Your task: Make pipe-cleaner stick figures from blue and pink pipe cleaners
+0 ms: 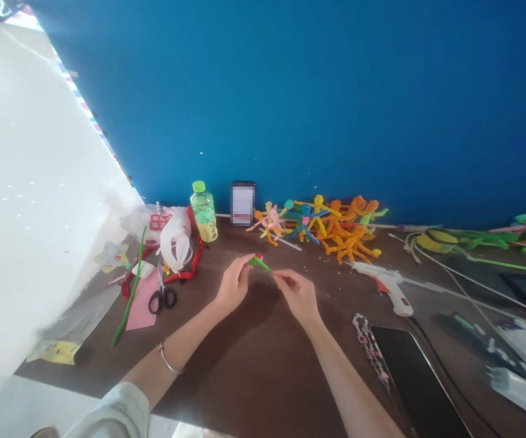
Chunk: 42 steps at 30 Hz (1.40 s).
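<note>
A short green fuzzy stem, seemingly pipe cleaner (261,263), stretches between my two hands above the middle of the dark table. My left hand (234,286) is closed in a pinch on its left end, where a bit of red shows. The fingertips of my right hand (298,295) pinch the other end. Behind my hands lie several pipe-cleaner figures (306,224) in pink, blue and yellow, with a heap of orange ones (350,240) beside them. A longer green pipe cleaner (130,292) rests at the left.
Black-handled scissors (162,298) lie on pink paper (142,307). A bottle (204,213), white plastic bag (175,240) and propped phone (243,204) stand near the blue wall. At right are a glue gun (386,283), beaded strap (370,347), large phone (420,377) and cables.
</note>
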Available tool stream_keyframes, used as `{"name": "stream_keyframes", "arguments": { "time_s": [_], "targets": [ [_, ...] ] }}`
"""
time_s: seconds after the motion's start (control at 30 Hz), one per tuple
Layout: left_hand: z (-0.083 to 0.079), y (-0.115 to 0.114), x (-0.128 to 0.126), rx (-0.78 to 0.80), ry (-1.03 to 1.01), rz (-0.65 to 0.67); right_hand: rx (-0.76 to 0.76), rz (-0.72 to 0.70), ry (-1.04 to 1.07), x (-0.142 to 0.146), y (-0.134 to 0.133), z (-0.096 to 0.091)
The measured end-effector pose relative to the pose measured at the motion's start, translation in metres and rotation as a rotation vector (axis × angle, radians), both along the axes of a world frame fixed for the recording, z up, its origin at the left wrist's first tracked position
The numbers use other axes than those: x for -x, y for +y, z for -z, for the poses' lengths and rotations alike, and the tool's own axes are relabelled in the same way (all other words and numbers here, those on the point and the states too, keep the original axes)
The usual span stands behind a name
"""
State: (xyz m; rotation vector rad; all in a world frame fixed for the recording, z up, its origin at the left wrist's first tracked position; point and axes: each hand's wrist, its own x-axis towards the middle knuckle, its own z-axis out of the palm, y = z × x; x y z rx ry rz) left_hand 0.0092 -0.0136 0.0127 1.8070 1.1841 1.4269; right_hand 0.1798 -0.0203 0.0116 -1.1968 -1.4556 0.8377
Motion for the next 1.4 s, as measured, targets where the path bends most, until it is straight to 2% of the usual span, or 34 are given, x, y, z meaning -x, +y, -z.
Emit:
{"name": "stream_keyframes", "arguments": {
  "time_s": [0.2,0.3,0.47,0.63,0.8,1.0,1.13,1.27,1.4],
  "targets": [
    [0.002,0.005,0.002,-0.051,0.019,0.023,-0.06,0.029,-0.052,0.002,-0.001,-0.002],
    [0.006,0.004,0.001,-0.004,-0.048,0.031,-0.081,0.037,-0.074,0.003,-0.004,-0.004],
    [0.007,0.0,-0.005,0.268,-0.409,0.127,-0.075,0.014,-0.057,0.007,-0.008,-0.006],
    [-0.001,-0.002,-0.005,0.55,-0.816,0.394,-0.001,-0.014,-0.002,0.008,-0.01,-0.01],
    [-0.007,-0.001,0.004,0.756,-0.96,0.593,0.073,-0.034,0.045,0.003,-0.009,-0.014],
    [-0.009,0.0,0.015,0.934,-0.904,0.741,0.19,-0.078,0.111,-0.002,-0.008,-0.014],
    [-0.008,0.001,0.02,0.929,-0.767,0.81,0.24,-0.137,0.085,-0.004,-0.006,-0.017],
    [-0.012,0.0,0.021,0.787,-0.464,0.739,0.159,-0.14,0.016,-0.005,-0.006,-0.021],
    [-0.021,-0.001,0.019,0.504,-0.202,0.64,0.014,-0.116,-0.088,-0.007,-0.007,-0.02]
  ]
}}
